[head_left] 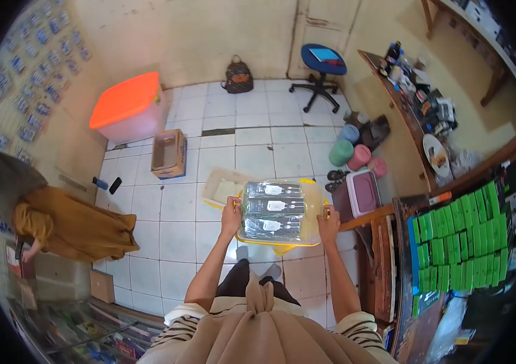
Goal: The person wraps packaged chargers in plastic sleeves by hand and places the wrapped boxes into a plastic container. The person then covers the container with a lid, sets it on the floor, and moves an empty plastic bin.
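Between my hands is a clear plastic container [311,212] with yellow edging, held level in front of my body. Inside it lie several packs [275,206] that appear to hold white chargers with cables, set in stacked rows under clear wrap. My left hand [232,216] is closed around the container's left side. On the right side, my right hand [329,223] grips near a yellow handle. Below and beyond the container, a pale open tub or lid [220,187] with a yellow edge shows on the floor, partly hidden.
A cardboard box [169,155] and an orange-lidded bin [125,103] stand ahead left. On the left, a person [70,215] bends by a counter. A shelf of green boxes [464,239] is close on my right. A swivel chair [322,64] and a backpack [238,77] are farther off.
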Motion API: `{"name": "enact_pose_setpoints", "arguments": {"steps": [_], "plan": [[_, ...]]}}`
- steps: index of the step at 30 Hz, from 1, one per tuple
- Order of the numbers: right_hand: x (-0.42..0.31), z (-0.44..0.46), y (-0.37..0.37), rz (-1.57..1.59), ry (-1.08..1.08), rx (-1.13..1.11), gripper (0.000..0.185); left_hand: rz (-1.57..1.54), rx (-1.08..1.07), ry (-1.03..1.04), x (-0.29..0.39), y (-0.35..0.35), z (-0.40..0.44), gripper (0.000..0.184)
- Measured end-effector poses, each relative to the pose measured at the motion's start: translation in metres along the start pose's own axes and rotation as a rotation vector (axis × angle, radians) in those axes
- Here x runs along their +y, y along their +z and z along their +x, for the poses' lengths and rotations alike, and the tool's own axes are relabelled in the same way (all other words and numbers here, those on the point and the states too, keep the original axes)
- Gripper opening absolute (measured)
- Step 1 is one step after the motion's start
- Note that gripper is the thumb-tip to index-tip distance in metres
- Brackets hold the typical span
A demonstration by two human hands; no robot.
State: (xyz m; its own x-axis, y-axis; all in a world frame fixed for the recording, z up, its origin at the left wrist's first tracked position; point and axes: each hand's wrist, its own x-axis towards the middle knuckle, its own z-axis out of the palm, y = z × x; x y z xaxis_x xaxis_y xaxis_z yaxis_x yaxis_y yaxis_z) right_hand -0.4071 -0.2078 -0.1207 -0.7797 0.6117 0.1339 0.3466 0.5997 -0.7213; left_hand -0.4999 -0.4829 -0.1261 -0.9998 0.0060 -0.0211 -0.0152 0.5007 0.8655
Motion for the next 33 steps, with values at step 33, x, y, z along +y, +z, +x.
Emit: {"name": "enact_pose_setpoints", "arguments": {"steps": [33], "plan": [[-0.334,0.156,0.352,0.173,-0.123,-0.223,0.038,0.039,0.187,-0.051,-0.112,-0.3,0.364,0.015]]}}
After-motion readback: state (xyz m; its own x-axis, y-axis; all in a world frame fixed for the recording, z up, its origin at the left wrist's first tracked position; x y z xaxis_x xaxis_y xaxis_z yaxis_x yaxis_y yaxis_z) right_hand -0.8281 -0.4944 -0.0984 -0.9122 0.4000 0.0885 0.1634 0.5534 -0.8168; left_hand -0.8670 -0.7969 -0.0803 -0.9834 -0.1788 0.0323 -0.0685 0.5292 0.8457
